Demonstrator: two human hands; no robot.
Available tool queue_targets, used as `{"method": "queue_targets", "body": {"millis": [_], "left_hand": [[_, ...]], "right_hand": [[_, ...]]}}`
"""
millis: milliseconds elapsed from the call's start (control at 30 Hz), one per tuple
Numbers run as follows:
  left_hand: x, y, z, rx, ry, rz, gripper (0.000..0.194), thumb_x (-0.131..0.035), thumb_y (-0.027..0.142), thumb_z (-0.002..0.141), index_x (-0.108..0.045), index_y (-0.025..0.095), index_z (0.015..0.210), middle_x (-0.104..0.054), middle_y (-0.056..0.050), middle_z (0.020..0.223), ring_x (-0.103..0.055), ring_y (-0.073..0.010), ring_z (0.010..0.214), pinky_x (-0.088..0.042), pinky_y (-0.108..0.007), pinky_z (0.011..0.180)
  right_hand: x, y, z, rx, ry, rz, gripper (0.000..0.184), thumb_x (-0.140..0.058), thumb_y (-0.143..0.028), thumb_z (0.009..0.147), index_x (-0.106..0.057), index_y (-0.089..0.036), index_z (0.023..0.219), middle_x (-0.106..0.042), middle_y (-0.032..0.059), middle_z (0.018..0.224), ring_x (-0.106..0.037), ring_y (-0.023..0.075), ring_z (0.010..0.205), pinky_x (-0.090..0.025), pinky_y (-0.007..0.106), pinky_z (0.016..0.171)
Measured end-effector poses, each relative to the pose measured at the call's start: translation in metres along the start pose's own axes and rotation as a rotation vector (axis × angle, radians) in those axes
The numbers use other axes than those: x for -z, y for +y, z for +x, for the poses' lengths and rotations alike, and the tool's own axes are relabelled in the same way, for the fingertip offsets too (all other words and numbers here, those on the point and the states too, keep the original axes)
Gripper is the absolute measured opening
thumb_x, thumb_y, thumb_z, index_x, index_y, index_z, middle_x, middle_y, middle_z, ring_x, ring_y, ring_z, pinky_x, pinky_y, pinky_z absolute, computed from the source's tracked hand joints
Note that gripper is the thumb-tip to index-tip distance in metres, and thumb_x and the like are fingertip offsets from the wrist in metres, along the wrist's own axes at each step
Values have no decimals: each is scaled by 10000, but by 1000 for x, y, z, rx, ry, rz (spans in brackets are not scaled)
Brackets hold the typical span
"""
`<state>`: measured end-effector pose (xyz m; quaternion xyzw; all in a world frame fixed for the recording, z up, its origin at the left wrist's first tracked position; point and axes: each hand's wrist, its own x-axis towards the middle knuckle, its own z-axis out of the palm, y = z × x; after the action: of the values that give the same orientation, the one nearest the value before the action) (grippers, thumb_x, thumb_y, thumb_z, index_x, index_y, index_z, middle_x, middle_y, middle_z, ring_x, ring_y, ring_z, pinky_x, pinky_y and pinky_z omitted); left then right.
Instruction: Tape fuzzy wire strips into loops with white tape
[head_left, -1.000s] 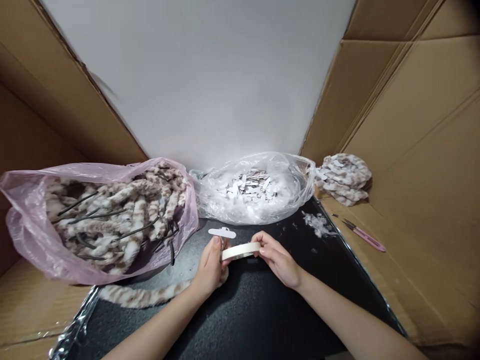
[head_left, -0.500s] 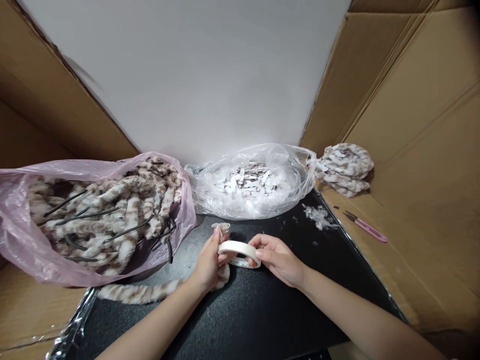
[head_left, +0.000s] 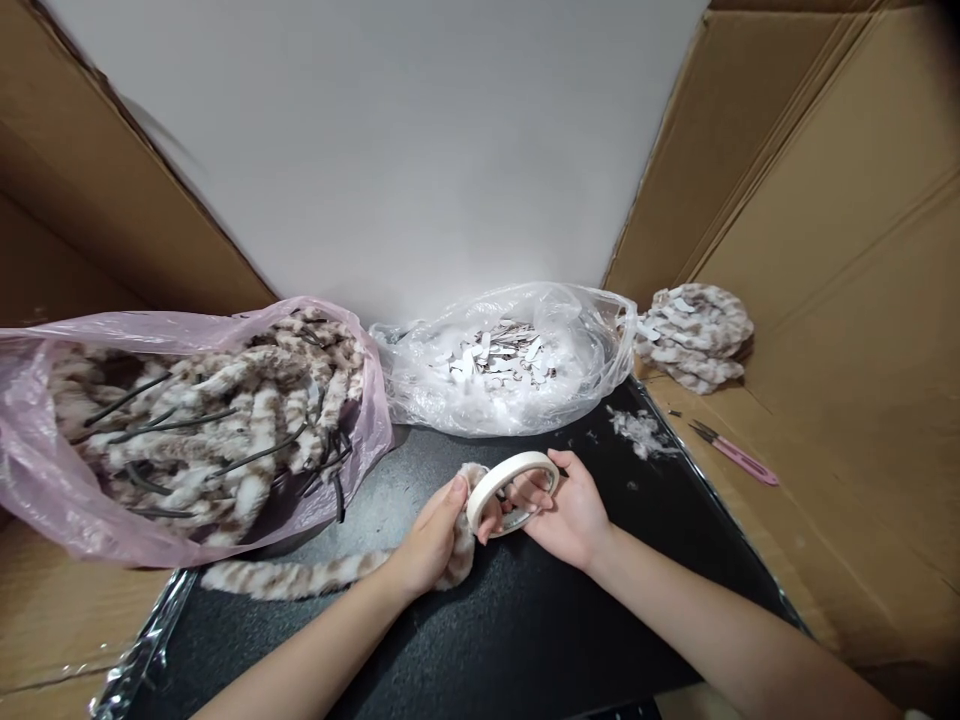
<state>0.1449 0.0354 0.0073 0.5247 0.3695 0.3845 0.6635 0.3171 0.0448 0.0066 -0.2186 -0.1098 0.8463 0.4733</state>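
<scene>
My left hand [head_left: 429, 538] is closed around the end of a brown-and-white fluffy fur strip [head_left: 300, 577], whose tail lies across the black table to the left. The strip's held end curls up beside a roll of white tape [head_left: 493, 484]. My right hand [head_left: 576, 512] grips the far side of that roll, its palm turned partly upward and some fingers showing through the ring. The roll stands tilted between both hands, and fingertips of my left hand reach its near edge. Whether a length of tape sticks to the strip cannot be made out.
At left, a pink plastic bag [head_left: 375, 400] holds many fur strips with black cords. Behind my hands sits a clear bag [head_left: 427, 400] of small white pieces. To the right are white fluff [head_left: 641, 432], pink-handled snips [head_left: 739, 460] and a fur bundle [head_left: 701, 335] by the cardboard wall [head_left: 825, 300].
The tape roll has shifted right and slightly up, and tilts more. My right hand has rotated palm-up around it. The fur strip's end now shows above my left fingers.
</scene>
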Motion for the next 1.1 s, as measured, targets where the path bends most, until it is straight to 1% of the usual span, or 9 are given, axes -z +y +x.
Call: {"method": "queue_targets", "body": {"millis": [67,200,333,400,500,667,800,933,1100], "left_hand": [[1,0,-2,-9,65,71,590,-374,652,879,-536,180,565,-477,0,564,-440,-134,579,-403,-241,613],[3,5,-4,-40,218,157,560,-439,685,827,-538,187,591,-404,22,548,-360,-130,538,-349,-228,523],[3,9,-3,-48,225,142,585,-447,713,800,-544,184,570,-401,14,543,-355,-133,527,-332,-226,501],[4,7,-2,-34,213,86,586,-454,713,796,-532,188,550,-427,6,547,-374,-136,530,-353,-228,512],[6,3,1,-22,209,-15,580,-428,683,833,-575,186,575,-507,-15,576,-454,-147,567,-428,-243,602],[7,1,2,-25,109,5,643,-325,648,891,-557,177,519,-526,-38,570,-506,-160,607,-439,-259,668],[5,2,-3,-36,178,123,611,-361,680,862,-543,178,567,-439,1,529,-399,-139,539,-342,-239,546],[3,5,-7,-54,209,177,612,-394,712,826,-568,175,590,-428,3,538,-364,-140,528,-317,-246,515],[5,4,-5,-52,263,92,555,-468,689,810,-535,188,582,-434,11,548,-384,-137,537,-348,-232,530]], "right_hand": [[1,-1,0,57,-7,-151,358,-509,-396,781,-408,-193,503,-354,-37,461,-355,119,524,-396,273,637],[-1,-5,-7,249,-151,-748,319,-552,-387,815,-563,-163,588,-472,-15,532,-400,119,529,-348,275,594],[-7,-4,-16,283,-207,-1137,234,-628,-387,811,-638,-159,760,-537,-10,653,-452,126,607,-331,262,596],[-8,-4,-18,222,-254,-1107,270,-598,-416,845,-648,-156,791,-558,-5,652,-480,133,622,-355,267,621],[-5,-5,-17,126,-305,-833,329,-550,-444,876,-648,-141,795,-572,14,665,-501,133,615,-380,276,642],[-4,-10,-15,102,-258,-547,236,-563,-359,820,-642,-139,797,-572,33,711,-501,150,676,-374,281,687],[-5,-10,-13,143,-220,-732,147,-588,-286,733,-633,-147,747,-543,10,682,-455,138,637,-335,266,625],[-7,-11,-16,167,-325,-982,233,-571,-353,789,-657,-143,735,-520,-1,642,-435,133,604,-324,272,601],[-7,-7,-17,24,-393,-887,218,-565,-295,758,-683,-128,833,-550,-10,564,-449,121,527,-331,260,560]]}}
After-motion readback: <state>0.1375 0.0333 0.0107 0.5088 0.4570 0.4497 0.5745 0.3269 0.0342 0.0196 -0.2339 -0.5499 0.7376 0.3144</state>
